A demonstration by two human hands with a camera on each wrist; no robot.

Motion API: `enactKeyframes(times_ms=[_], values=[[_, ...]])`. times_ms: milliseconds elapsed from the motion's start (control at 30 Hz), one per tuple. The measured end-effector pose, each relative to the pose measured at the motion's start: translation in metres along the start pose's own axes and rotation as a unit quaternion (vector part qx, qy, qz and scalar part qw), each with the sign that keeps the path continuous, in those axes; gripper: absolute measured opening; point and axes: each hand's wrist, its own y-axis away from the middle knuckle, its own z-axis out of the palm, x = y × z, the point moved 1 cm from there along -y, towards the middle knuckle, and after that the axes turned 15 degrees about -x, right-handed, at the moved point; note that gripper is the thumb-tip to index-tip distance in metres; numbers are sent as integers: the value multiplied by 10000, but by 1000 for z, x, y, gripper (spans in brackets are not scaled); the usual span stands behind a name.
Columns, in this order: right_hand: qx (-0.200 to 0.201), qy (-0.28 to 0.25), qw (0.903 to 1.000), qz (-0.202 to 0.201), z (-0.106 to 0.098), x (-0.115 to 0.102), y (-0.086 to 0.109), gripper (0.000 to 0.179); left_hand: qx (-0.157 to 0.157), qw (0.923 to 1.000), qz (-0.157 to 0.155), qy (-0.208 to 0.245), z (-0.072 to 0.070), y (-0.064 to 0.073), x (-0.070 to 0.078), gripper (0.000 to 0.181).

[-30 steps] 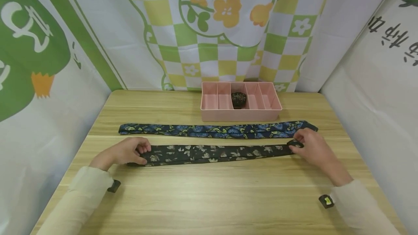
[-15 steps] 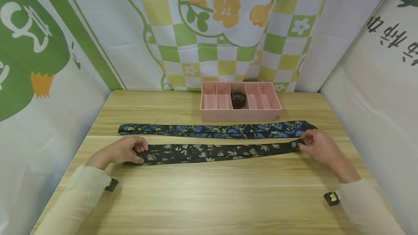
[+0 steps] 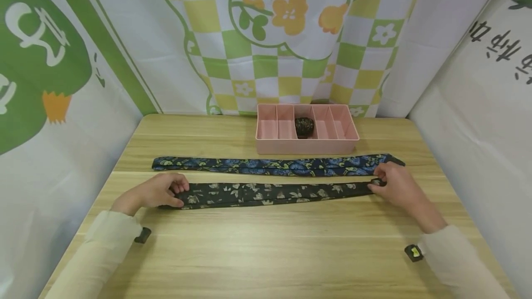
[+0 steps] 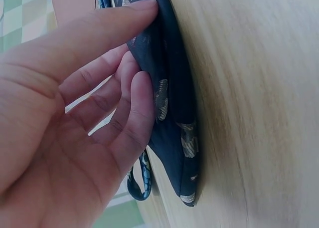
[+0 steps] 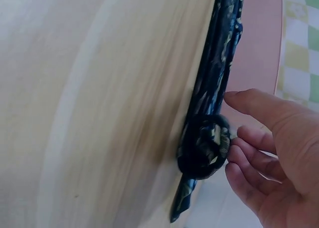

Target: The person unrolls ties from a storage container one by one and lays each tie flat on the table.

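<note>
A black necktie [image 3: 270, 194] with pale leaf shapes lies lengthwise across the table, wide end at left. Its right end is wound into a small roll [image 5: 205, 147]. My left hand [image 3: 160, 191] rests on the wide end, thumb and relaxed fingertips touching the cloth. At the other end my right hand [image 3: 399, 188] holds the roll, thumb on the near side and fingers on the far side. Just behind lies a navy necktie [image 3: 266, 166] with blue and yellow pattern, stretched out flat; my right fingers overlap its edge in the head view.
Behind the ties stands a pink compartment box [image 3: 307, 146]. One dark patterned roll [image 3: 304, 127] sits in its middle compartment. Printed curtains [image 3: 291, 77] hang along the table's back and both sides. Bare wood [image 3: 266, 253] shows in front of the black necktie.
My right hand has shifted right along with the roll, then back left to about its earlier spot. The left hand has stayed on the wide end, almost still.
</note>
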Motion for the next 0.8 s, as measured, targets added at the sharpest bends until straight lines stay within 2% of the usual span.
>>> enactKeyframes(times_ms=[267, 500, 667, 800], values=[[22, -315, 9990, 307, -5, 23, 4, 32, 59, 9994, -14, -338, -5, 5, -2, 34], [-161, -732, 9952, 627, -12, 41, 8, 29, 23, 9994, -240, -245, -10, 8, -3, 34], [-185, -751, 9950, 637, -15, 53, 11, 24, -27, 9995, -243, -191, -10, 7, -5, 34], [-144, -663, 9959, 604, -14, 62, 12, 20, 1, 9992, -250, -313, -10, 7, -6, 34]])
